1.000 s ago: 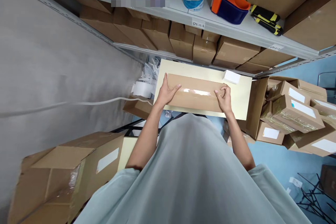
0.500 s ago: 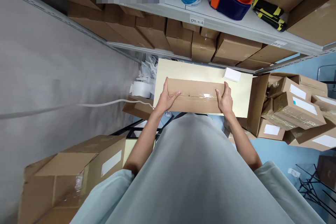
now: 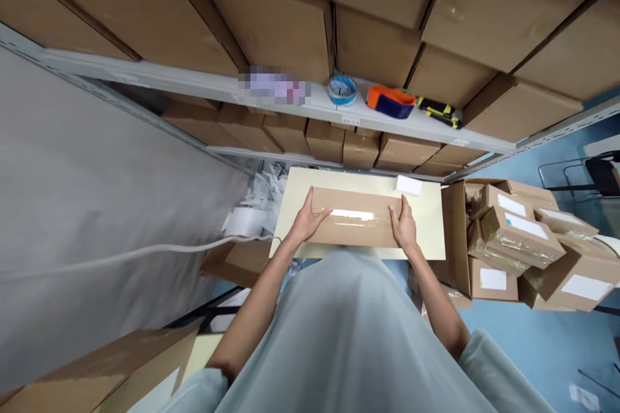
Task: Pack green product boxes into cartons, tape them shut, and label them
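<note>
A long, flat cardboard box (image 3: 356, 232) with clear tape along its top seam lies before me on a cream tabletop (image 3: 431, 232). My left hand (image 3: 306, 219) grips its left end, thumb resting on top and fingers along the side. At the opposite end my right hand (image 3: 403, 224) clasps the box in the same way. The tape shines under the light. Behind the box, near the back edge of the table, sits a small white box or stack of labels (image 3: 408, 185).
A shelf (image 3: 310, 110) above the table carries a blue tape roll (image 3: 341, 90), an orange and navy tape dispenser (image 3: 390, 102) and yellow-black cutters (image 3: 438, 113). Labelled cartons (image 3: 520, 235) fill a big box on the right. A white cable (image 3: 179, 248) hangs at left, near a white roll (image 3: 245, 222).
My view has tilted upward, so more of the shelf boxes show and the table appears lower. Both hands keep their hold on the cardboard box's ends.
</note>
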A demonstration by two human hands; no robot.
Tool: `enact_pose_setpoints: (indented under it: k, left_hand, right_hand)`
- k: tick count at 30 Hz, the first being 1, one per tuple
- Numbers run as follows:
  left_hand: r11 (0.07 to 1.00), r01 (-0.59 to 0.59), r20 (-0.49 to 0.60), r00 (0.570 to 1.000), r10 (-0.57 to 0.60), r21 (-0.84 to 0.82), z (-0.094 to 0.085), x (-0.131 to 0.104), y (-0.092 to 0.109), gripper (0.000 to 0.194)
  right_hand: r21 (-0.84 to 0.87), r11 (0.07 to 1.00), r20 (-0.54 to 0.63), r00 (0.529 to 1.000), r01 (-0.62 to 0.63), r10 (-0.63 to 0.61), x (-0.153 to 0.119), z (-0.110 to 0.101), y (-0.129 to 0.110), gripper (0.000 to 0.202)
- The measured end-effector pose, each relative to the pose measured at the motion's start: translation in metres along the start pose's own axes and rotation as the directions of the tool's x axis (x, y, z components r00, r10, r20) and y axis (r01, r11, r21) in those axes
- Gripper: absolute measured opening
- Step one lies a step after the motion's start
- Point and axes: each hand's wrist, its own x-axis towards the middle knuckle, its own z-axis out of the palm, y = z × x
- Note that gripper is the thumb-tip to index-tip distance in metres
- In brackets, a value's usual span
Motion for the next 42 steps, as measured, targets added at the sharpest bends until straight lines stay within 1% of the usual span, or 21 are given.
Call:
enact_pose_setpoints:
  k: [3, 5, 7, 9, 12, 15, 17, 19, 21, 23, 25, 27, 29, 31, 34, 36, 38, 40, 42]
  left_hand:
    - [0.996, -0.077, -0.088, 0.993, 0.082, 0.055, 0.0, 0.008, 0.007, 0.119]
    - [0.979, -0.145, -0.164, 0.972, 0.169, 0.146, -0.001, 0.01, 0.019, 0.119]
    - [0.946, -0.212, -0.195, 0.945, 0.263, 0.247, 0.0, 0.016, 0.042, 0.116]
    - [0.903, -0.289, -0.166, 0.921, 0.353, 0.318, 0.006, 0.03, 0.075, 0.111]
    - [0.841, -0.398, -0.121, 0.876, 0.467, 0.367, 0.02, 0.065, 0.139, 0.103]
    - [0.789, -0.487, -0.067, 0.835, 0.546, 0.375, 0.036, 0.104, 0.198, 0.095]
    - [0.768, -0.529, -0.043, 0.813, 0.581, 0.362, 0.046, 0.124, 0.225, 0.095]
    - [0.757, -0.552, -0.034, 0.8, 0.599, 0.349, 0.055, 0.134, 0.238, 0.095]
    - [0.756, -0.557, -0.031, 0.798, 0.602, 0.343, 0.063, 0.133, 0.239, 0.093]
    - [0.764, -0.548, -0.03, 0.806, 0.591, 0.341, 0.069, 0.126, 0.231, 0.091]
    - [0.778, -0.53, -0.032, 0.819, 0.572, 0.339, 0.074, 0.116, 0.219, 0.088]
    - [0.795, -0.505, -0.04, 0.836, 0.548, 0.337, 0.078, 0.108, 0.208, 0.086]
    - [0.809, -0.484, -0.048, 0.848, 0.527, 0.332, 0.08, 0.101, 0.202, 0.084]
    - [0.819, -0.476, -0.057, 0.853, 0.518, 0.322, 0.081, 0.096, 0.2, 0.083]
    - [0.822, -0.48, -0.063, 0.852, 0.52, 0.307, 0.075, 0.085, 0.2, 0.081]
    - [0.823, -0.486, -0.079, 0.846, 0.528, 0.294, 0.065, 0.074, 0.195, 0.081]
    - [0.83, -0.489, -0.126, 0.837, 0.533, 0.269, 0.051, 0.058, 0.184, 0.079]
    - [0.846, -0.48, -0.198, 0.828, 0.525, 0.234, 0.035, 0.039, 0.169, 0.076]
    - [0.871, -0.451, -0.276, 0.827, 0.49, 0.196, 0.02, 0.016, 0.154, 0.072]
  right_hand:
    - [0.004, 1.0, -0.026, 1.0, 0.011, -0.011, 0.007, 0.0, -0.003, 0.077]
    - [-0.032, 0.998, -0.071, 0.996, 0.055, -0.057, 0.015, -0.005, -0.012, 0.077]
    - [-0.077, 0.989, -0.136, 0.981, 0.128, -0.138, 0.027, -0.014, -0.029, 0.078]
    - [-0.101, 0.971, -0.191, 0.954, 0.216, -0.232, 0.047, -0.029, -0.054, 0.075]
    - [-0.121, 0.936, -0.232, 0.907, 0.33, -0.35, 0.098, -0.056, -0.104, 0.072]
    - [-0.192, 0.896, -0.218, 0.873, 0.4, -0.437, 0.165, -0.08, -0.155, 0.073]
    - [-0.258, 0.877, -0.199, 0.866, 0.405, -0.458, 0.209, -0.088, -0.181, 0.074]
    - [-0.328, 0.874, -0.152, 0.894, 0.358, -0.422, 0.245, -0.088, -0.196, 0.075]
    - [-0.399, 0.865, -0.08, 0.929, 0.303, -0.362, 0.266, -0.082, -0.201, 0.074]
    - [-0.453, 0.847, -0.032, 0.944, 0.279, -0.328, 0.274, -0.073, -0.198, 0.072]
    - [-0.471, 0.839, -0.034, 0.944, 0.274, -0.328, 0.275, -0.064, -0.19, 0.065]
    - [-0.455, 0.842, -0.057, 0.934, 0.29, -0.353, 0.275, -0.059, -0.183, 0.054]
    - [-0.427, 0.846, -0.061, 0.924, 0.319, -0.379, 0.277, -0.058, -0.179, 0.046]
    - [-0.41, 0.846, -0.035, 0.921, 0.341, -0.388, 0.28, -0.062, -0.179, 0.042]
    - [-0.411, 0.843, 0.018, 0.927, 0.348, -0.374, 0.278, -0.069, -0.179, 0.041]
    - [-0.397, 0.848, 0.013, 0.926, 0.351, -0.377, 0.265, -0.073, -0.173, 0.04]
    - [-0.363, 0.859, -0.033, 0.916, 0.361, -0.399, 0.237, -0.075, -0.16, 0.04]
    - [-0.328, 0.855, -0.085, 0.888, 0.402, -0.451, 0.196, -0.073, -0.143, 0.036]
    - [-0.308, 0.827, -0.103, 0.848, 0.47, -0.52, 0.143, -0.069, -0.124, 0.03]
